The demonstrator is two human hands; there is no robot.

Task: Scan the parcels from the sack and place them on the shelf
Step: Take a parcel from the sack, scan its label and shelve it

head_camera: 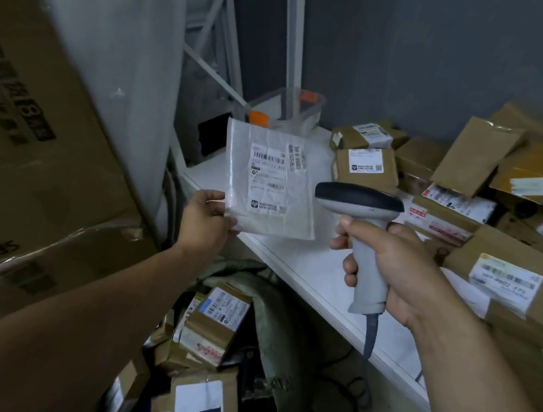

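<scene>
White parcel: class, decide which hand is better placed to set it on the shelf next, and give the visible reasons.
Left, probably. The left hand pinches the white parcel by its corner, above the shelf edge; the right hand is occupied gripping the scanner.

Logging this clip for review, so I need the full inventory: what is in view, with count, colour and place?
flat parcel: one, white with printed labels, held up over the shelf's left end
scanner: one, grey with a dark head, right of the flat parcel, pointed towards it
shelf: one, white, centre to right
boxed parcels: many, brown with white labels, piled on the shelf's right part
clear container: one, orange clips, back of the shelf
sack: one, grey-green, on the floor below the shelf
sack parcels: several, brown, in the sack
large carton: one, brown, far left
left hand: pinches the flat parcel's lower left corner
right hand: grips the scanner's handle
</scene>
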